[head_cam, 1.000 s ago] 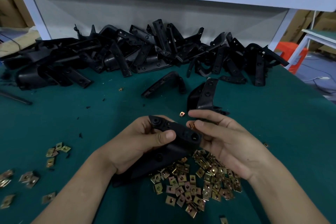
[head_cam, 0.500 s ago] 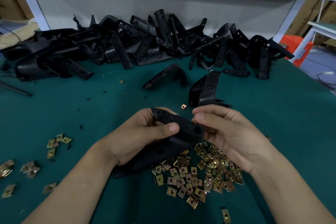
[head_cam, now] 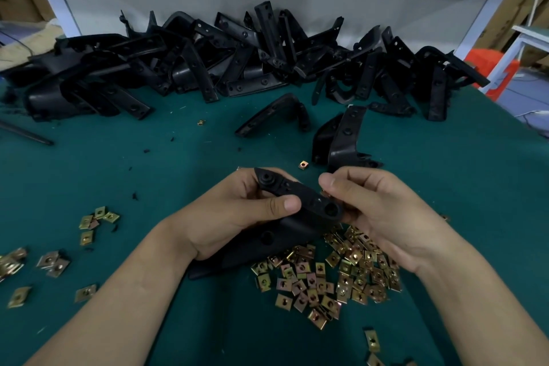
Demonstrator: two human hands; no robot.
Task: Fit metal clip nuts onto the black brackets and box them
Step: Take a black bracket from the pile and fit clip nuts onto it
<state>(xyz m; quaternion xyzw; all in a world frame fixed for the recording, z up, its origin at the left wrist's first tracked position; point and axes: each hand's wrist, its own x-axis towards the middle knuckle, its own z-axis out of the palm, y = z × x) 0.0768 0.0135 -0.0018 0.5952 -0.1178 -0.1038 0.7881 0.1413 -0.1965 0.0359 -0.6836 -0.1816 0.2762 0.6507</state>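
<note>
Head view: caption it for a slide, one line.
Left hand grips a bracket, right hand pinches its end, above a pile of clip nuts on a green table.

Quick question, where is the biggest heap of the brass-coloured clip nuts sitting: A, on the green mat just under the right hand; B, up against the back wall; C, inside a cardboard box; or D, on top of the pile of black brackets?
A: the big heap of clip nuts lies on the green mat just below the right hand, beside the bracket that the left hand grips.
</note>
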